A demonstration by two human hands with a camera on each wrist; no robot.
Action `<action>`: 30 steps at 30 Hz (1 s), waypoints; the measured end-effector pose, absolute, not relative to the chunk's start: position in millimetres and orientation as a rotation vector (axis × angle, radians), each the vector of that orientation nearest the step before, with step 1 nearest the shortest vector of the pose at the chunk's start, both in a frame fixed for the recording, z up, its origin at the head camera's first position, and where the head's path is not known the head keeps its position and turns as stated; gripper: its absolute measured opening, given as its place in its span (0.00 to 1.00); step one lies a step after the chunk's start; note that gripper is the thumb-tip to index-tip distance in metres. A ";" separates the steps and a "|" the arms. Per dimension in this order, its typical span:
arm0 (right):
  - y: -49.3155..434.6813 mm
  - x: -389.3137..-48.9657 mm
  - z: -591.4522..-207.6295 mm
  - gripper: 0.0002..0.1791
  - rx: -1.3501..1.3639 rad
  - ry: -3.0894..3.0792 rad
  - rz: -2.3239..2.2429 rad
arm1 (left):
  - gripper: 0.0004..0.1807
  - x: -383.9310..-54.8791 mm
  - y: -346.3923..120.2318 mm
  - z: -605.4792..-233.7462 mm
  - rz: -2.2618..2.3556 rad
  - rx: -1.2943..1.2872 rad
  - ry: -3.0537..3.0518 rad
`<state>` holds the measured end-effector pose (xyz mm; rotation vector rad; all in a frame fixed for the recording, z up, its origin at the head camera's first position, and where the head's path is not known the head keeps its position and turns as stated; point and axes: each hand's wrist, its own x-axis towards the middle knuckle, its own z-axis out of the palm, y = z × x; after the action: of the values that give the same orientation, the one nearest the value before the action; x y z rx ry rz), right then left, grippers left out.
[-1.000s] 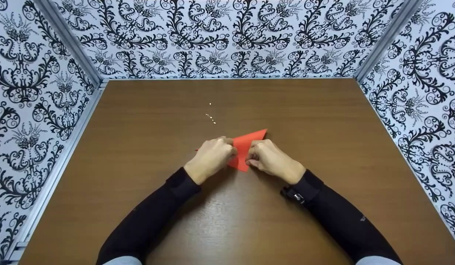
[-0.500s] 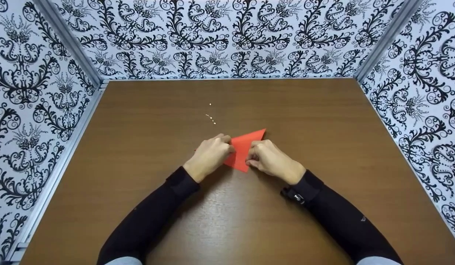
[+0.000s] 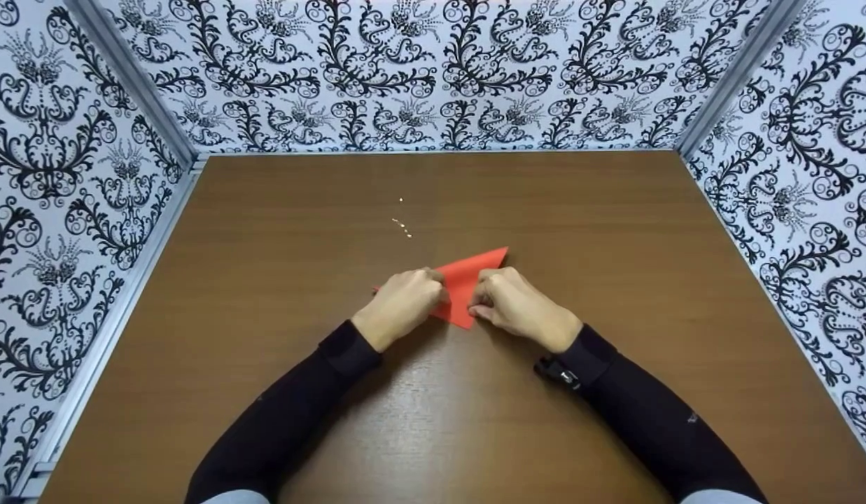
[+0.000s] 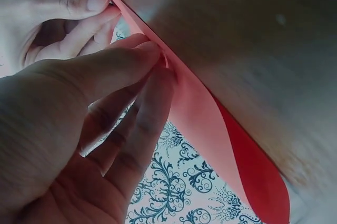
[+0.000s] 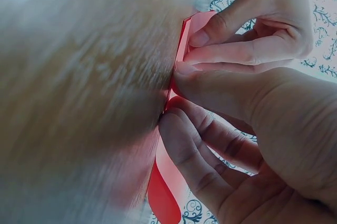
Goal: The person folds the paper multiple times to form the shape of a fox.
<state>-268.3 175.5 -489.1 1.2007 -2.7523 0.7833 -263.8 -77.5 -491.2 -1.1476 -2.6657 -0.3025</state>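
Note:
A folded sheet of red paper (image 3: 463, 280) lies on the table between my two hands in the head view. My left hand (image 3: 402, 301) covers the paper's left part; in the left wrist view its thumb and fingers pinch the paper (image 4: 202, 113) at a ridge or fold. The right hand (image 3: 522, 304) holds the paper's right edge near the lower corner, and in the right wrist view thumb and fingers close on that edge. Beyond them, a loose end of the paper (image 5: 164, 197) curves up off the table. The palms hide part of the sheet.
The brown wooden table (image 3: 615, 231) is bounded by white walls (image 3: 433, 70) with black scroll patterns and grey metal rails. Several tiny pale specks (image 3: 402, 225) lie behind the hands. A dark band with a small device (image 3: 562, 372) is on the right wrist.
My left hand slid slightly left and away along the paper, then came back toward me and to the right. The right hand has stayed at the edge.

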 end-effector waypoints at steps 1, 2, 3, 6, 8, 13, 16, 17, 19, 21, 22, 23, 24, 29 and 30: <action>175.6 -268.2 -489.2 0.09 1.201 -2.750 0.783 | 0.09 -263.2 -77.1 -491.2 -0.307 -1.152 -2.672; 175.7 -268.0 -489.3 0.09 1.201 -2.747 0.781 | 0.09 -262.6 -76.5 -491.2 -0.313 -1.156 -2.676; 175.7 -267.9 -489.4 0.09 1.201 -2.744 0.781 | 0.09 -262.2 -75.9 -491.4 -0.325 -1.160 -2.681; 176.0 -267.6 -489.7 0.09 1.199 -2.740 0.778 | 0.10 -260.3 -73.2 -491.4 -0.389 -1.194 -2.692; 176.2 -267.4 -489.7 0.09 1.196 -2.739 0.776 | 0.10 -259.0 -71.0 -491.6 -0.443 -1.226 -2.692; 175.8 -267.2 -489.0 0.08 1.205 -2.730 0.769 | 0.08 -256.5 -67.4 -493.6 -0.521 -1.254 -2.659; 175.9 -267.2 -489.2 0.08 1.209 -2.728 0.772 | 0.09 -255.8 -66.9 -495.3 -0.542 -1.254 -2.642; 176.0 -266.9 -489.1 0.08 1.208 -2.731 0.774 | 0.09 -255.6 -67.0 -495.7 -0.553 -1.255 -2.641; 176.2 -267.0 -488.9 0.08 1.203 -2.740 0.781 | 0.09 -255.5 -67.5 -495.7 -0.579 -1.259 -2.642; 176.4 -267.7 -488.3 0.08 1.206 -2.745 0.783 | 0.09 -255.4 -68.4 -495.4 -0.589 -1.264 -2.646; 176.6 -268.5 -488.0 0.08 1.209 -2.745 0.781 | 0.09 -255.3 -69.0 -495.2 -0.587 -1.267 -2.650; 177.2 -269.5 -487.5 0.08 1.209 -2.744 0.777 | 0.09 -255.2 -69.6 -495.0 -0.582 -1.272 -2.654; 177.8 -270.8 -487.1 0.08 1.208 -2.740 0.770 | 0.09 -255.1 -70.2 -495.1 -0.574 -1.277 -2.655; 179.5 -278.9 -479.8 0.04 1.146 -2.710 0.780 | 0.07 -255.0 -72.6 -496.8 -0.537 -1.293 -2.657; 179.3 -280.8 -477.5 0.03 1.128 -2.701 0.791 | 0.07 -254.8 -73.2 -497.3 -0.539 -1.298 -2.654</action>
<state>-280.8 179.3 -477.5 1.1276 -2.7011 0.7908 -254.8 -73.2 -497.3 -1.2980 -2.6539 -0.5392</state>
